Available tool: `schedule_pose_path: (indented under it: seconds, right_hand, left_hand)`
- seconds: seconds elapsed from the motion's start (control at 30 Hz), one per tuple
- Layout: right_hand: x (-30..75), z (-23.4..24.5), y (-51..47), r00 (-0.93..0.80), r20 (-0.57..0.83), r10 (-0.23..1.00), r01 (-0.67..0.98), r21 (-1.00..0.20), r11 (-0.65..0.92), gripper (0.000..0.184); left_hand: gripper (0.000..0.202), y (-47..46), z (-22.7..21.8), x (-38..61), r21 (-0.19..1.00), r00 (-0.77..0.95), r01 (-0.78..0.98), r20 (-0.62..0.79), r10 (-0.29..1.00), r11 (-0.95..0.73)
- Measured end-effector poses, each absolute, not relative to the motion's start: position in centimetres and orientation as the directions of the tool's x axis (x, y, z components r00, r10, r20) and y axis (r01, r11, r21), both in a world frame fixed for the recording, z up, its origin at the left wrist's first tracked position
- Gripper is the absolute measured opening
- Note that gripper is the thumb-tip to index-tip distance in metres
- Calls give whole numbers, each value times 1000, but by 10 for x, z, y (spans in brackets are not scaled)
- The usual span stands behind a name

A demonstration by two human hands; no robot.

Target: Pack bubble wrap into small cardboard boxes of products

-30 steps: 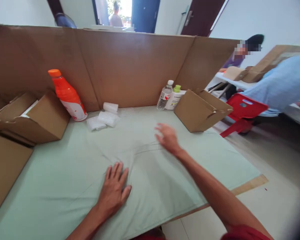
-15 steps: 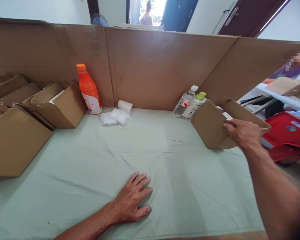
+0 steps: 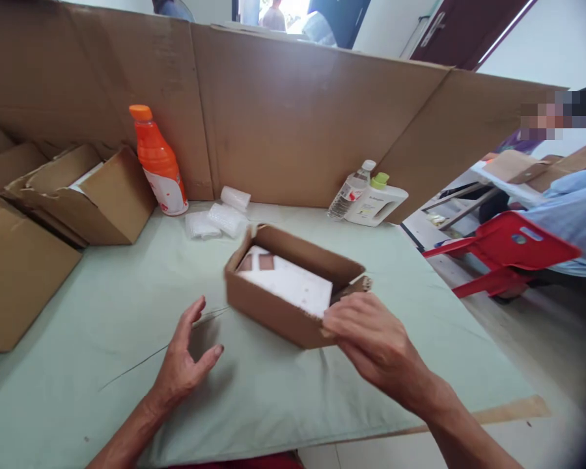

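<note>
My right hand [image 3: 371, 332] grips the near right corner of an open-topped cardboard box [image 3: 273, 312] in the middle of the table. Inside the box lies a white block-like piece [image 3: 288, 283] with brown patches at one end; its kind I cannot make out. Left of the box, my left hand [image 3: 183, 358] is raised over the cloth, thumb and fingers apart, holding nothing. Behind the box lie several rolls of bubble wrap [image 3: 227, 219]. An orange bottle [image 3: 159, 163] stands beside them at the left.
Several open cardboard boxes [image 3: 24, 280] stand along the left. A clear water bottle [image 3: 351, 190] and a white jug with a green cap [image 3: 378, 202] stand at the back right, before a cardboard partition [image 3: 293, 124]. Past the right edge, a person sits on a red chair [image 3: 512, 251].
My right hand has brought the cardboard box from the right side to the middle, uncovering the white jug. My left hand has lifted off the cloth and moved left.
</note>
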State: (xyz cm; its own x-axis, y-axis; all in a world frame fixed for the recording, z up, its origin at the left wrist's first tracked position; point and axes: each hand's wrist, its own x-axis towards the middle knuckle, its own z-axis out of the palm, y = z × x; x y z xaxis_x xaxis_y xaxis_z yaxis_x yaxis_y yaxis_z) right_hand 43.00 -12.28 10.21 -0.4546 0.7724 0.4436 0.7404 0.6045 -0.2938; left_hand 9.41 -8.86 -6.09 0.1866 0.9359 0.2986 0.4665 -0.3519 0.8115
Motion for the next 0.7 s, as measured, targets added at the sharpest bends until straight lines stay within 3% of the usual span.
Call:
schedule_pose_path:
  seconds: [0.07, 0.17, 0.23, 0.3, 0.37, 0.5, 0.57, 0.7]
  right_hand:
    - [417, 105, -126, -459, 468, 755, 633, -424, 647, 20]
    - [412, 87, -121, -122, 546, 829, 558, -653, 512, 32]
    - [411, 60, -117, 152, 411, 899, 498, -817, 289, 30]
    - [406, 24, -116, 255, 181, 950, 403, -913, 66, 31]
    - [399, -15, -119, 223, 48, 974, 339, -940, -31, 41]
    - [381, -61, -121, 292, 94, 952, 377, -926, -24, 59]
    - [367, -59, -106, 254, 61, 965, 348, -937, -32, 59]
    - [331, -32, -53, 66, 32, 997, 204, -979, 18, 53]
  left_hand:
    - [77, -94, -59, 76, 799, 116, 509, 306, 945, -321]
    - [73, -106, -59, 56, 742, 59, 597, 340, 939, -306]
    - [69, -112, -61, 48, 721, 29, 630, 348, 937, -287]
    - [69, -116, -64, 44, 726, 16, 631, 340, 940, -274]
    - [69, -115, -66, 44, 748, 44, 607, 305, 951, -268]
    - [68, -95, -61, 46, 803, 61, 534, 276, 959, -265]
    - [66, -75, -55, 42, 843, 34, 481, 257, 966, -241]
    - [62, -32, -44, 26, 909, -20, 415, 47, 999, -35]
